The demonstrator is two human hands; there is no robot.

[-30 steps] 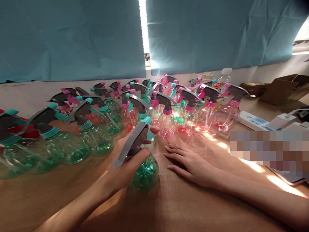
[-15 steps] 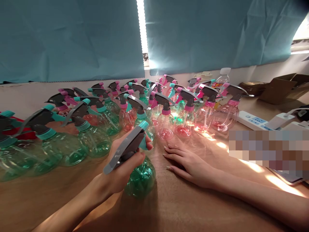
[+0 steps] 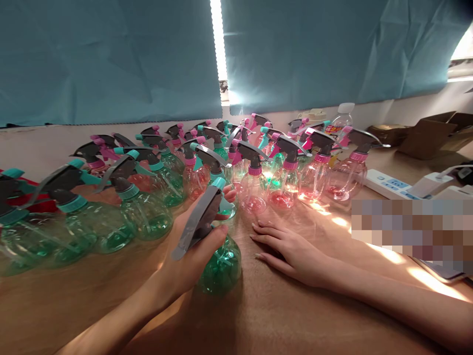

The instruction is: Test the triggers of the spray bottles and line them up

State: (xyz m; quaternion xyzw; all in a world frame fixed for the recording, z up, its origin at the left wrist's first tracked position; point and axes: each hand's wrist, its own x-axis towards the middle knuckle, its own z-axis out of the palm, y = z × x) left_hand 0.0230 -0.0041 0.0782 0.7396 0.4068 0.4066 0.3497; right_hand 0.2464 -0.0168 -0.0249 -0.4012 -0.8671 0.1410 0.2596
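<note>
My left hand [image 3: 188, 251] is wrapped round the neck of a green spray bottle [image 3: 221, 268] with a grey and turquoise trigger head [image 3: 201, 217]. The bottle stands nearly upright on the wooden table; my thumb lies across the neck, and a couple of fingertips stick out past the turquoise trigger. My right hand [image 3: 286, 246] rests palm down with its fingers stretched out, holding nothing. Just beyond it stands a clear pink spray bottle [image 3: 253, 190]. To the left of my left hand is another green spray bottle [image 3: 146, 212].
Rows of green and pink spray bottles fill the back and left of the table [image 3: 281, 325]. At the right are a white power strip [image 3: 388, 182], a cardboard box [image 3: 424, 135] and a blurred-out patch. A capped clear bottle [image 3: 342, 118] stands behind. Blue curtains [image 3: 111, 59] hang at the back.
My left hand and the green spray bottle have shifted slightly right and away from me. The fingers of that hand have loosened and extended past the trigger. My right hand has stayed put.
</note>
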